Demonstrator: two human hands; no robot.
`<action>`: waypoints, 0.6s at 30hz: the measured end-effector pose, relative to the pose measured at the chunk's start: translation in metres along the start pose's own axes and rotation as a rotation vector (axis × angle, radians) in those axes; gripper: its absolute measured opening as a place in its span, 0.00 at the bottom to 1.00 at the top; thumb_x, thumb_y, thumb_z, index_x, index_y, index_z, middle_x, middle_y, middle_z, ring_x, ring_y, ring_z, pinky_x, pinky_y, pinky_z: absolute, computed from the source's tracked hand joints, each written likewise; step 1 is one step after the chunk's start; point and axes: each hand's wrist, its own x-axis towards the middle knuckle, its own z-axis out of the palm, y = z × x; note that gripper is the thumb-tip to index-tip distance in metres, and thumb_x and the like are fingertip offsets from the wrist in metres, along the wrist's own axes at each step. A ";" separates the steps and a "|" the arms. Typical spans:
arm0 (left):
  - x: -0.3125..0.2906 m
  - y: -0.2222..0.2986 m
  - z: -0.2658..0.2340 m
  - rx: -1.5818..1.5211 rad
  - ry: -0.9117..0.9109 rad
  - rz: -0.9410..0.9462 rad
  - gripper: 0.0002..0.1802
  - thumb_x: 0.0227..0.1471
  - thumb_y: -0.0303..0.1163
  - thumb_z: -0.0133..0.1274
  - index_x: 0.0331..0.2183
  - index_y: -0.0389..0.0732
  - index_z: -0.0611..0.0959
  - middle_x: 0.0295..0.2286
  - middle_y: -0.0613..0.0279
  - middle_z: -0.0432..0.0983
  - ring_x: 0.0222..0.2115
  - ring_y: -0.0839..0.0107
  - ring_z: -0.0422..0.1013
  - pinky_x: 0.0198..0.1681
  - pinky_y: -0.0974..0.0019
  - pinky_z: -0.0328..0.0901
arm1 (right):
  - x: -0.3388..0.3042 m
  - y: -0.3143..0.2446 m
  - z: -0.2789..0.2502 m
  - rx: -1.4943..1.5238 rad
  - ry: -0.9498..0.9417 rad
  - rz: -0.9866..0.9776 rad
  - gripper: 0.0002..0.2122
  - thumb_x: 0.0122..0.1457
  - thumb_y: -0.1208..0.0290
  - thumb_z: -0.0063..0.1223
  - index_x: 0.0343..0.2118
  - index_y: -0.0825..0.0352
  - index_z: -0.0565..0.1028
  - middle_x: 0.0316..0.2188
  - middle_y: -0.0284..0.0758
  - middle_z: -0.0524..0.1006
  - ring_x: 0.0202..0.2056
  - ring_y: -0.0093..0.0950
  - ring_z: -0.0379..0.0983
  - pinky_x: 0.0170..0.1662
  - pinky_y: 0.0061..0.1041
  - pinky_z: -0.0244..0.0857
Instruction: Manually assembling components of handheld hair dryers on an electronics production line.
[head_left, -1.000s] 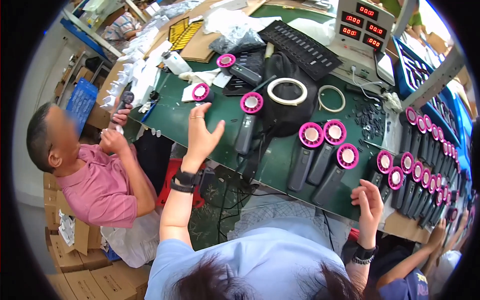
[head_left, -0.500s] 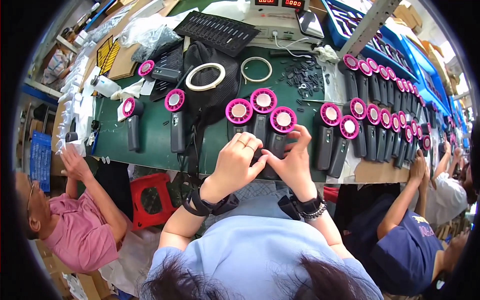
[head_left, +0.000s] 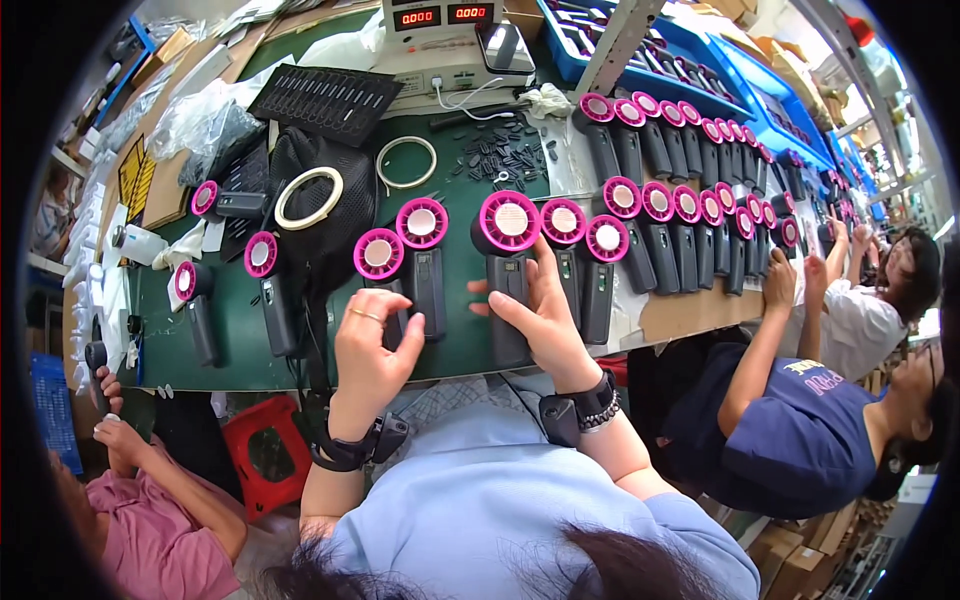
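My right hand (head_left: 545, 325) is wrapped round the dark grey handle of a handheld fan (head_left: 509, 222) with a pink ring head, which looks larger than its neighbours. My left hand (head_left: 372, 345) has its thumb and fingers apart, close to the handle of another pink-headed fan (head_left: 380, 254); whether it touches that handle is unclear. Beside this one lies a further fan (head_left: 425, 285). Just right of the held fan are two more, a fan (head_left: 563, 221) partly covered by my right hand and a fan (head_left: 607, 240) at its outer side.
Rows of similar fans (head_left: 687, 205) fill the right side. Left are separate fans (head_left: 262, 255), a black mesh bag (head_left: 345, 170) and a cream ring (head_left: 308, 198). Small black parts (head_left: 500, 150) lie near a powered instrument (head_left: 440, 60). Co-workers sit on both sides, one in a navy shirt (head_left: 810, 425).
The view has swung right. My hands have parted; the right one now grips a fan and has carried it rightward, away from the two at its left. The left hand has drawn back.
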 end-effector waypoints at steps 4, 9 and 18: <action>-0.008 -0.006 -0.004 0.145 0.105 -0.212 0.16 0.48 0.33 0.63 0.37 0.35 0.78 0.32 0.55 0.75 0.31 0.62 0.72 0.32 0.63 0.67 | -0.002 -0.005 0.003 0.149 -0.032 0.027 0.36 0.62 0.78 0.44 0.70 0.63 0.42 0.53 0.43 0.66 0.46 0.33 0.74 0.49 0.27 0.72; -0.013 -0.008 0.004 0.217 -0.023 -0.467 0.27 0.48 0.46 0.63 0.39 0.32 0.77 0.33 0.49 0.76 0.35 0.51 0.75 0.37 0.55 0.69 | -0.001 0.003 -0.003 0.008 -0.009 0.035 0.33 0.64 0.74 0.39 0.70 0.62 0.41 0.48 0.44 0.69 0.41 0.30 0.76 0.45 0.27 0.72; 0.002 -0.016 0.009 0.247 -0.136 -0.509 0.32 0.46 0.52 0.63 0.35 0.28 0.78 0.31 0.45 0.75 0.32 0.49 0.75 0.36 0.55 0.69 | -0.002 0.001 0.002 0.009 -0.012 0.012 0.33 0.64 0.76 0.39 0.70 0.63 0.42 0.46 0.42 0.70 0.38 0.28 0.75 0.43 0.26 0.72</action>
